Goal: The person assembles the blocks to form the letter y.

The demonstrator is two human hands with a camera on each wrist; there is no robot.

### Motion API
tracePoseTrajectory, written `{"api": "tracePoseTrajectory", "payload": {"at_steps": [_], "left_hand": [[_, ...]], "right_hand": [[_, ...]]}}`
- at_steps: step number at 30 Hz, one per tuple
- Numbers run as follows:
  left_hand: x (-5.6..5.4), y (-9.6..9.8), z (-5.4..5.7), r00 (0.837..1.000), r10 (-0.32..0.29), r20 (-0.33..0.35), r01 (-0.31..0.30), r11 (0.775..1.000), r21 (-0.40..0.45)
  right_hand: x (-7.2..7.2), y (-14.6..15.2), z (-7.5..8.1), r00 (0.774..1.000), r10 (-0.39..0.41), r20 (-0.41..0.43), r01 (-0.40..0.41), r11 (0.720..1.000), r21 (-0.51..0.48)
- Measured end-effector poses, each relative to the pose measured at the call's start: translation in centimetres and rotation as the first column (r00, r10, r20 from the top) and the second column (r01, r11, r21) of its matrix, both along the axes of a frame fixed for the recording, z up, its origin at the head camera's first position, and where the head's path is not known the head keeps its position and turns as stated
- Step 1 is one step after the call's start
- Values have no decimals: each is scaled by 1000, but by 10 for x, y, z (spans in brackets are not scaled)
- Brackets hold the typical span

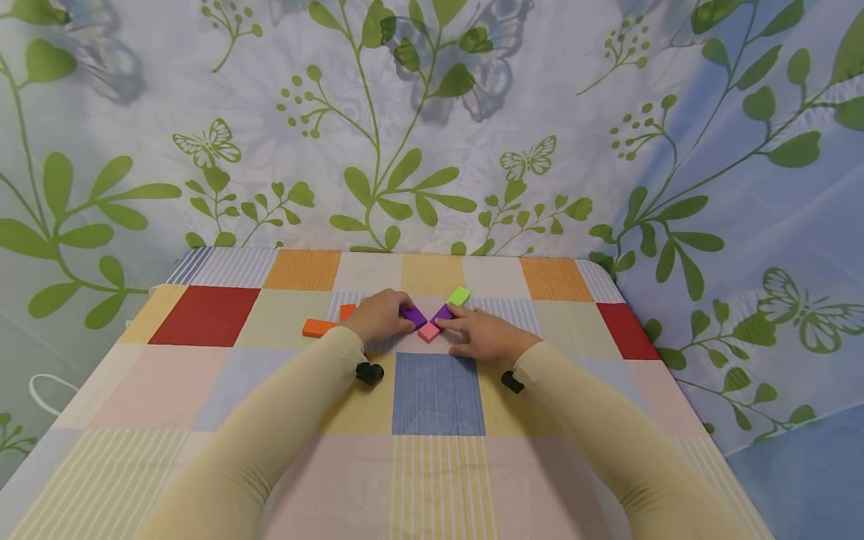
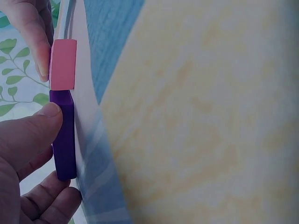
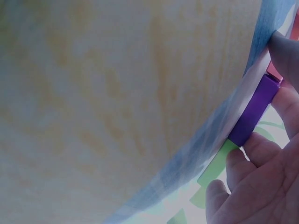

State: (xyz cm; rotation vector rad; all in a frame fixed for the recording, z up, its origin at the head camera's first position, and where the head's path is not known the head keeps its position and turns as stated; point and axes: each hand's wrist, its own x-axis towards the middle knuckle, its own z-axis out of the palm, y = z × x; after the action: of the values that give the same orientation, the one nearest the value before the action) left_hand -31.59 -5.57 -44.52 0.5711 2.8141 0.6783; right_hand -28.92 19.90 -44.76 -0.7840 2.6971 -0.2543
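Note:
Blocks lie in a V on the patchwork cloth. My left hand (image 1: pixel 379 316) pinches a purple block (image 2: pixel 64 135) on the left arm of the V, thumb on its side and fingertips at its lower end. One end of that block meets a pink block (image 1: pixel 428 332) at the V's point. On the right arm, fingers of my right hand (image 1: pixel 489 334) touch a second purple block (image 3: pixel 256 109); the thumb stands apart from it. Beyond this block, a lime green block (image 1: pixel 459 296) continues the line. Part of the right purple block is hidden by fingers.
Two orange pieces, one orange block (image 1: pixel 318 328) and another orange block (image 1: pixel 347 310), lie left of my left hand. The patchwork tablecloth (image 1: pixel 439 394) covers the table up to a leaf-printed curtain (image 1: pixel 405 112) behind. A white loop (image 1: pixel 42 394) hangs off the left edge.

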Motion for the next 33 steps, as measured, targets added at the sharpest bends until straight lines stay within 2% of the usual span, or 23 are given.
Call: {"api": "tracePoseTrajectory", "payload": {"at_steps": [19,33], "left_hand": [[-3,2,-2,1000,-9,-9,9,1000,-15],[-5,2,-7,1000,-11,-16,11,1000,-21]], "right_hand": [[-2,0,1,1000,-5,11,5,1000,0],[-1,1,0,1000,-9,8,9,1000,3]]}}
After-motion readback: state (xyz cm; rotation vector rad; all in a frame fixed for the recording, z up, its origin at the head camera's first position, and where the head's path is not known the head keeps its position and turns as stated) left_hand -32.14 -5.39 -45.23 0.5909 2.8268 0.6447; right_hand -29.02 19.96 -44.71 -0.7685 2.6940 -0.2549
